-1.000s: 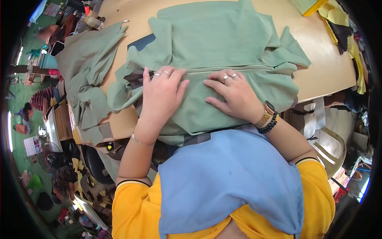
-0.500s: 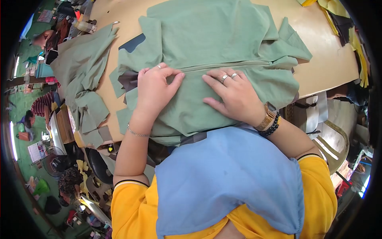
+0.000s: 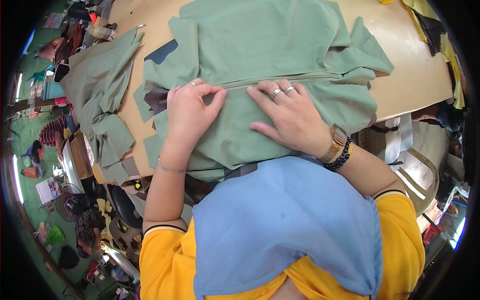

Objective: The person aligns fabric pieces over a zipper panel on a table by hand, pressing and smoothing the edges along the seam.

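A green garment (image 3: 265,40) lies spread over the table, with a long straight seam or zipper strip (image 3: 285,79) running across it. At the left end of that strip, my left hand (image 3: 192,110) pinches the green fabric between thumb and forefinger. My right hand (image 3: 292,117) rests on the garment just below the strip, its fingers apart and its fingertips touching the cloth. Dark patches of cloth (image 3: 156,100) show beside my left hand. Most of the cloth under both palms is hidden.
The tan table (image 3: 415,80) carries more green cloth (image 3: 100,75) at the left and a bottle (image 3: 103,33) at the back left. Yellow and black cloth (image 3: 452,75) hangs at the right edge. A chair (image 3: 422,175) stands at the right. A person in stripes (image 3: 52,131) is far left.
My left hand has gone from fingers spread on the cloth to a pinch and has shifted slightly left. My right hand has moved a little left. The garment's left edge has been rearranged.
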{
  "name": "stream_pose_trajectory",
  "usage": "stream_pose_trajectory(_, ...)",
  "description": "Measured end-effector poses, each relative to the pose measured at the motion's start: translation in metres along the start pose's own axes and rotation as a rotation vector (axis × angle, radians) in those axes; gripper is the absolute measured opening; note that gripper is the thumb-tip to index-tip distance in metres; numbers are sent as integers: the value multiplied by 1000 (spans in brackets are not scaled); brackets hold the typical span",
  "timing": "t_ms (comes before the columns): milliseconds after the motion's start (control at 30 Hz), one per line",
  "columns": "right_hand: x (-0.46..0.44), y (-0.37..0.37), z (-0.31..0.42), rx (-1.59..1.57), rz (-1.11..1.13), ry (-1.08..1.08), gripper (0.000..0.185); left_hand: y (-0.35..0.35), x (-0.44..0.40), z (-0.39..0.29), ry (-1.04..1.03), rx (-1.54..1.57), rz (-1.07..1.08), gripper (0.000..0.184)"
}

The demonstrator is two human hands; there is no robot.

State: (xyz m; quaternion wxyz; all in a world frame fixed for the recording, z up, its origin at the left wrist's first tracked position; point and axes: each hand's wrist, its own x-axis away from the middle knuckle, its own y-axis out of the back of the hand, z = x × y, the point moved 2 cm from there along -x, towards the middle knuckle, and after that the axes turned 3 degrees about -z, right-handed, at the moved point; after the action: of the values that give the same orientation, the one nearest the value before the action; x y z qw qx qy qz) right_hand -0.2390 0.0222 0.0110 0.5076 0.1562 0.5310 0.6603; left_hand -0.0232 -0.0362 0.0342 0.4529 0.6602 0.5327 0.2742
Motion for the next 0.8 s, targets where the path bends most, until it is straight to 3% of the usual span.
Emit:
stream_pose_trajectory(200,-3,0,0,18,18,4,59,4,0,-2,94,49,24,17)
stream_pose_trajectory(300,-3,1,0,19,29,2,58,0,-2,2,35,30,-21,18)
stream_pose_trajectory(400,-2,1,0,24,23,5,58,4,-5,0,184,29,89,26)
stream_pose_trajectory(600,-3,0,0,29,1,8,58,5,-9,-1,237,25,149,27)
stream_pose_trajectory(800,-20,-9,14,10,17,75,64,4,-4,-6,96,-77,88,21)
